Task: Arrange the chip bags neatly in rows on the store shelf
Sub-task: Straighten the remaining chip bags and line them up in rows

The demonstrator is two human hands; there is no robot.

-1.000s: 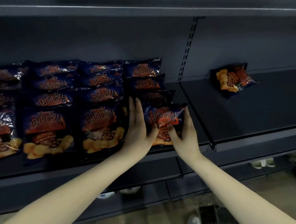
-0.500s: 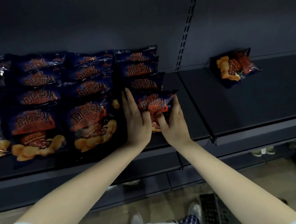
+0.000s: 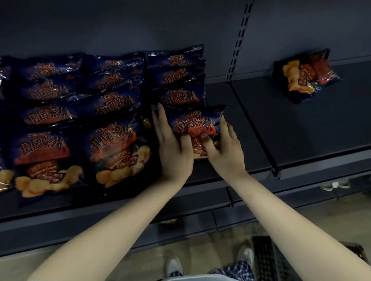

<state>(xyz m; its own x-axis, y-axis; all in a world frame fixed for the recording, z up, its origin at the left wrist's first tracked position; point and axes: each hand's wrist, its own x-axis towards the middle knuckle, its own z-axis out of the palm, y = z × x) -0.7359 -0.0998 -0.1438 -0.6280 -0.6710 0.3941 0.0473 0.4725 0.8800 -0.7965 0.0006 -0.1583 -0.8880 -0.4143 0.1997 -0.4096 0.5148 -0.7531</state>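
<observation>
Landmark: front bag (image 3: 195, 123), dark blue with orange flame print and pale chips pictured low on its face. It lies on the shelf (image 3: 251, 136) near the front lip, top edge pointing to the back wall.

Hands: both clamped on the front bag, one at each side, close together with only the bag's width between them. Left hand (image 3: 172, 149) has its fingers straight along the bag's left edge and its thumb laid over the lower front. Right hand (image 3: 224, 151) has its fingers spread along the right edge and its thumb bent onto the front, next to the other thumb. Whether any fingers reach under the bag cannot be told.

Behind the front bag: a column of matching bags (image 3: 182, 97), overlapping like tiles up to the back wall, the nearest one touching the front bag's top edge.

Left of the front bag: more columns of the same bags (image 3: 113, 144), also overlapped, running out of view.

Right of the front bag: the slotted upright (image 3: 241, 32), then a second shelf section. Well apart to the right and farther back, a stray bag (image 3: 306, 74) lies turned sideways against the wall.

Below the front bag: floor, white shoes (image 3: 174, 267), a black crate (image 3: 272, 265).
</observation>
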